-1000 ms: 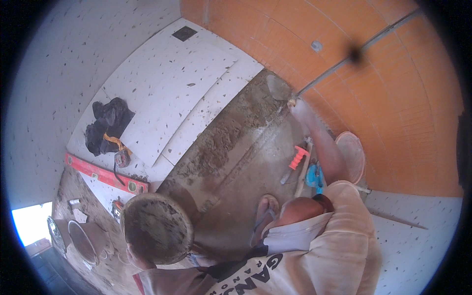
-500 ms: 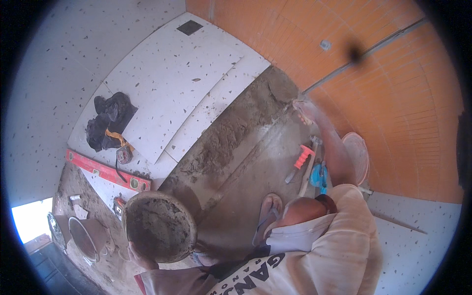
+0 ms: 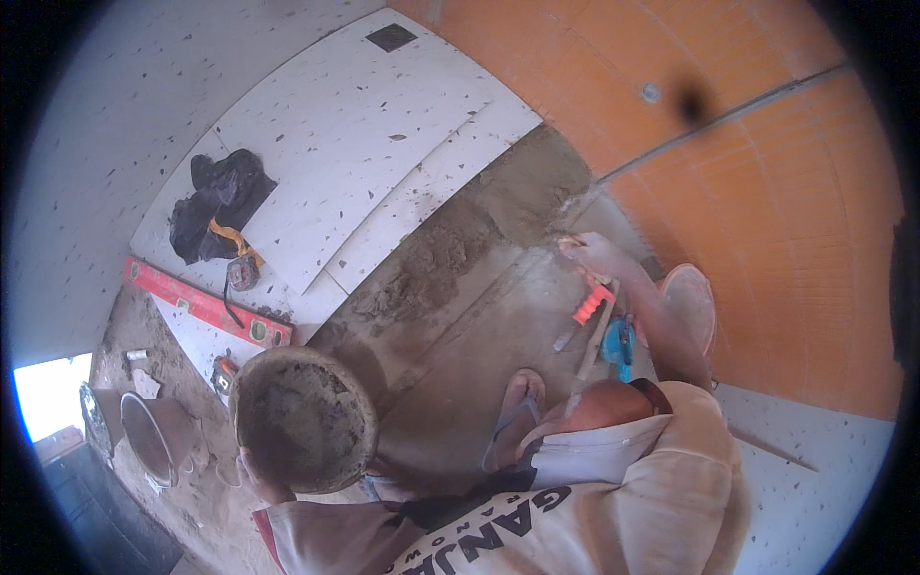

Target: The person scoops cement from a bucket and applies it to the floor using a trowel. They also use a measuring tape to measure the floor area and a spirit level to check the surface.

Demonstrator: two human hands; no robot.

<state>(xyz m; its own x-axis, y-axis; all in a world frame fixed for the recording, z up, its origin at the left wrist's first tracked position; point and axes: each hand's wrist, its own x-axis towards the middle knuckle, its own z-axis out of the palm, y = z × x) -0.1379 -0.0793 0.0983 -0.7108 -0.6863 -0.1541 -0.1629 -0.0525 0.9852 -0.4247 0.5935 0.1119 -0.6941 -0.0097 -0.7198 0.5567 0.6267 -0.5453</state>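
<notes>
At far left a metal bucket (image 3: 153,436) stands on the dirty floor, with a red spirit level (image 3: 206,304) and a tape measure (image 3: 241,273) lying across the laid white tiles (image 3: 364,125) — parked within reach of the work. The left hand (image 3: 257,479) props up a round pan of mortar (image 3: 305,420), fingers cupped under its rim, keeping the mix close. The right hand (image 3: 589,254) reaches to the mortar bed (image 3: 460,287) by the orange wall (image 3: 767,192), fingers closed on something small — what, I cannot tell. An orange-handled tool (image 3: 589,307) lies just beside.
</notes>
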